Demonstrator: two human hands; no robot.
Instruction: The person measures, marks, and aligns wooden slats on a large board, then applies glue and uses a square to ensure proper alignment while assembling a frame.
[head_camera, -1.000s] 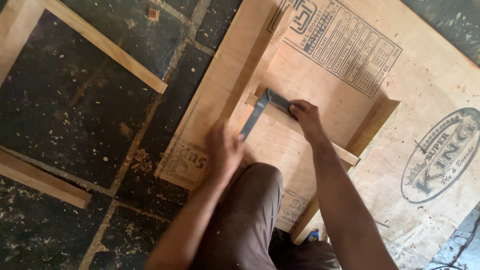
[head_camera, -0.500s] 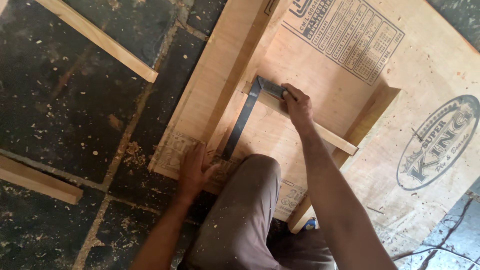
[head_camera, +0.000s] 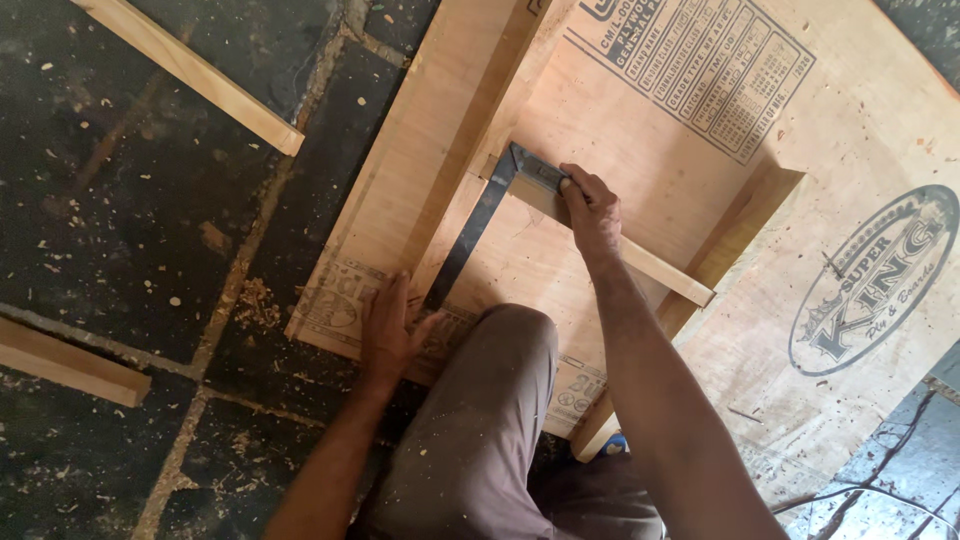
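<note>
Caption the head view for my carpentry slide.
Right hand presses try square against wooden batten; left hand steadies plywood panel.

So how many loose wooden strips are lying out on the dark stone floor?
2. One wooden strip lies slanted at the upper left; another strip lies at the left edge, lower down. Both run out of frame, and more may lie beyond view.

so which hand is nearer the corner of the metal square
Right. The right hand presses on the metal square beside its corner; the left hand rests by the blade's far end.
</note>
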